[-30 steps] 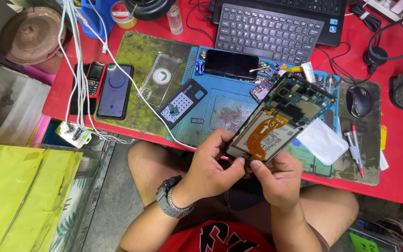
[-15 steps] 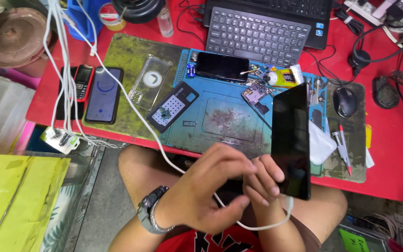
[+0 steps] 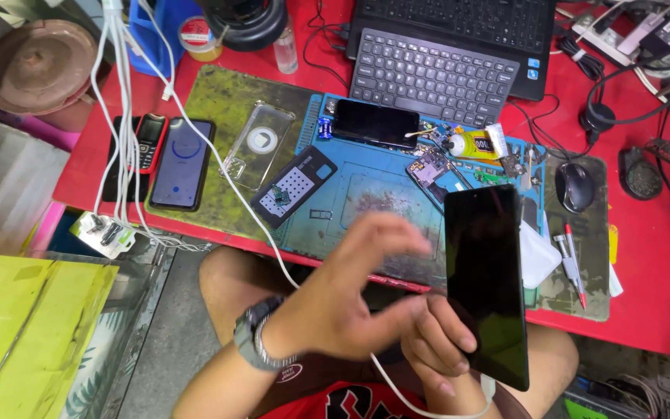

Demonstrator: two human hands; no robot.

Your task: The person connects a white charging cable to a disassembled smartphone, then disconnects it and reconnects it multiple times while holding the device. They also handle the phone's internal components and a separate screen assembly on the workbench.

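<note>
Two hands work above your lap: your right hand has its fingers clamped on the phone, screen up, just off the mat, apparently to steady its cable, while your left hand hovers beside it, fingers apart.

Left hand raised with fingers spread and curved, right hand curled just beside it, fingers bent

Dark phone screen upright beside blue mat.
</note>
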